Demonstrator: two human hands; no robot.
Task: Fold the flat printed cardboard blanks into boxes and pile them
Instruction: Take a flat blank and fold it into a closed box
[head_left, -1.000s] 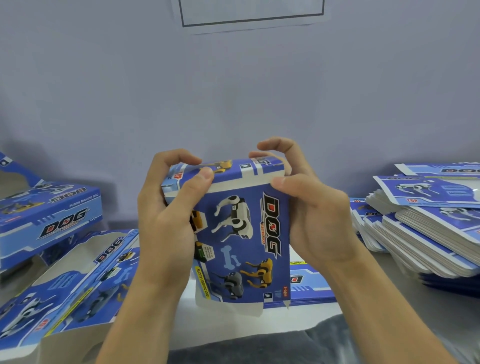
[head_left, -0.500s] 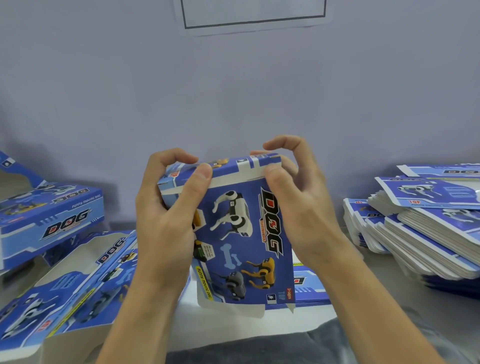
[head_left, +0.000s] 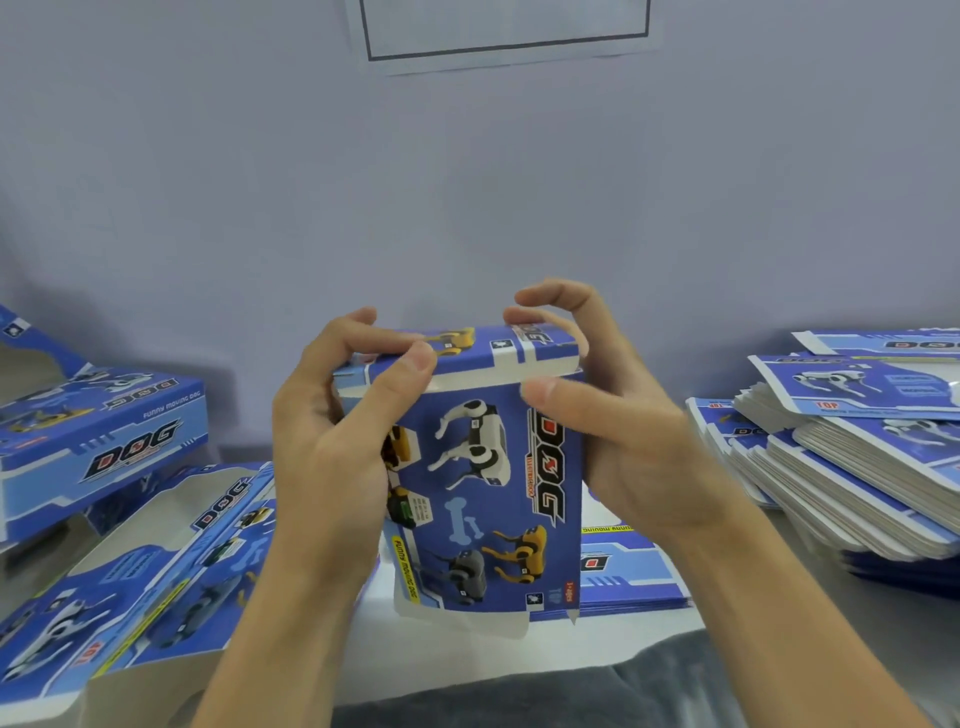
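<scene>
Both hands hold a half-folded blue cardboard box (head_left: 483, 483) upright in the middle of the view, above the pale surface (head_left: 457, 654). The printed front panel, with robot dogs and the word "DOG", faces the camera. The left hand (head_left: 332, 447) grips the box's left side, its thumb lying across the upper left corner and its fingers curled over the top flap. The right hand (head_left: 628, 441) clasps the right side, thumb pressed on the front panel just below the top flap, fingers arched over the flap's far right end. The top flap lies folded down; the bottom edge hangs open with a white tab showing.

Left of the held box lie folded boxes (head_left: 98, 431), one resting on others, and an open-window one (head_left: 135, 566) nearer the camera. Right of the held box sits a tall fanned stack of flat printed blanks (head_left: 852, 457). Behind and below the held box lies a lower pile of blanks (head_left: 623, 566). A grey-violet wall (head_left: 467, 182) rises behind, with a sheet of paper (head_left: 504, 31) on it.
</scene>
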